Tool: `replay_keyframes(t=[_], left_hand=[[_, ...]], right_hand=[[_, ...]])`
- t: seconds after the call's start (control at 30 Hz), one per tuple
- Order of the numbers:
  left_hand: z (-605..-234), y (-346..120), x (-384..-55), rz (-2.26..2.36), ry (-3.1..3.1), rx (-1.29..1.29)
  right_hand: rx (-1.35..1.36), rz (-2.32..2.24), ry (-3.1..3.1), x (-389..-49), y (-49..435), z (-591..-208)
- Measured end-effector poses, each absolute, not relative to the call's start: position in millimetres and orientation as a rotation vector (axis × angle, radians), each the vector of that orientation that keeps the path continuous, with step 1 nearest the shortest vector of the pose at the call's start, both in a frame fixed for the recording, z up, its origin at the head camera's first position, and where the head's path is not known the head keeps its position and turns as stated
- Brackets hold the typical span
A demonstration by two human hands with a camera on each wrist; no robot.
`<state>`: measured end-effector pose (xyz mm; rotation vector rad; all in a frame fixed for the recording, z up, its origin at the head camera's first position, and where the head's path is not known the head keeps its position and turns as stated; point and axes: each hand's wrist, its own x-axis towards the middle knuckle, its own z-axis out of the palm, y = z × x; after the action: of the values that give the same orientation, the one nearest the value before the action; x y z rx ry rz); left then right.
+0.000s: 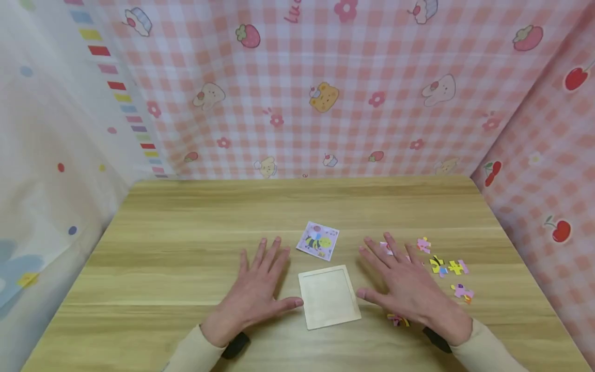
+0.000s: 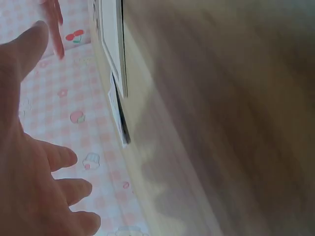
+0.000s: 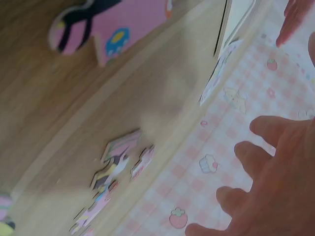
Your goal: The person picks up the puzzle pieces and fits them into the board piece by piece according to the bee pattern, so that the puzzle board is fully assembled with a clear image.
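Note:
Between my two hands lies a square wooden puzzle tray (image 1: 329, 298) with a shallow raised rim. My left hand (image 1: 256, 290) is spread flat to its left, the thumb at the tray's edge; whether they touch I cannot tell. On the tray's other side my right hand (image 1: 406, 281) is spread too, holding nothing, over or beside several jigsaw pieces. A small square picture card (image 1: 318, 241) with a bee on lilac lies just beyond the tray. In the right wrist view, a pink puzzle piece (image 3: 130, 29) shows close up, with more pieces farther off.
Loose pieces lie to the right, among them a yellow piece (image 1: 457, 267), a pink piece (image 1: 463, 292) and a far pink piece (image 1: 423, 245). One dark-and-yellow piece (image 1: 397, 320) is near my right wrist. Patterned curtains (image 1: 297, 103) stand behind the wooden table (image 1: 186, 222).

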<state>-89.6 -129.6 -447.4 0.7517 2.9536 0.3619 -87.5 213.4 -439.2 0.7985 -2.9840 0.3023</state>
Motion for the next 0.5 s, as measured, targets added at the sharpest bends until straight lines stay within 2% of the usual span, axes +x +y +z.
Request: replay_keyframes(t=[0.5], left_hand=[[-448.9, -113.1, -82.9, 0.405, 2.800, 0.902]], right_hand=[[1.093, 0.335, -3.023, -89.4, 199.6, -446.5]])
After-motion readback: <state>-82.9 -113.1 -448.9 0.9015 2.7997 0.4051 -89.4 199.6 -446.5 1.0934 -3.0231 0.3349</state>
